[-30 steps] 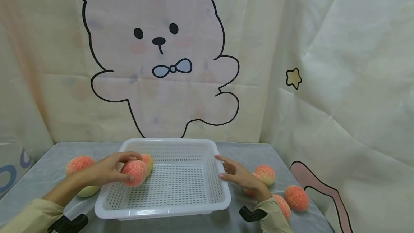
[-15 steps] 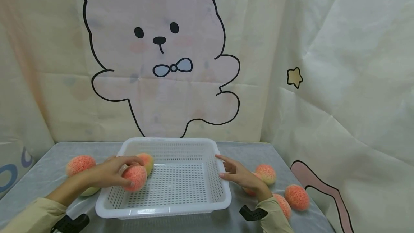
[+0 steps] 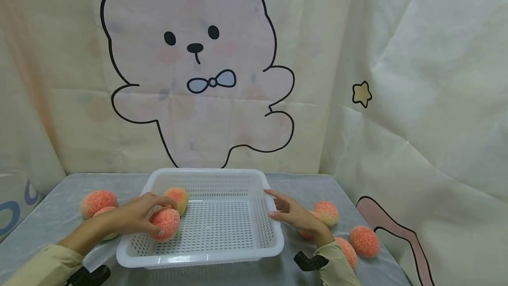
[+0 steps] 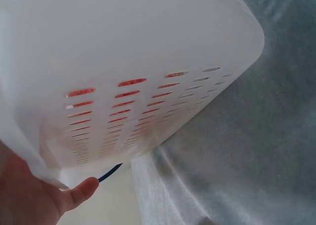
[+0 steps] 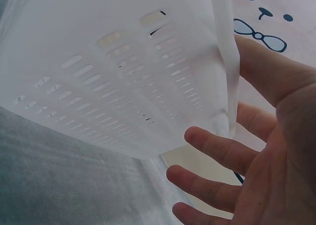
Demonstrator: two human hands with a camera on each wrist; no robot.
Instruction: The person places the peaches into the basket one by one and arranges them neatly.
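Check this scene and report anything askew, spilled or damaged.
Nothing stands out. The white basket sits flat and whole on the table. The left hand holds a peach inside it; the right hand rests open against its wall.

Bright, even, soft light; wrist views close and blurred.

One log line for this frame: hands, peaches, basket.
left hand: grips peach inside basket | right hand: open at basket's right wall | second peach: in basket

A staged tabletop set: cartoon-rabbit cloth backdrop [image 3: 198, 78] draped behind a grey-covered table [image 3: 301, 184].
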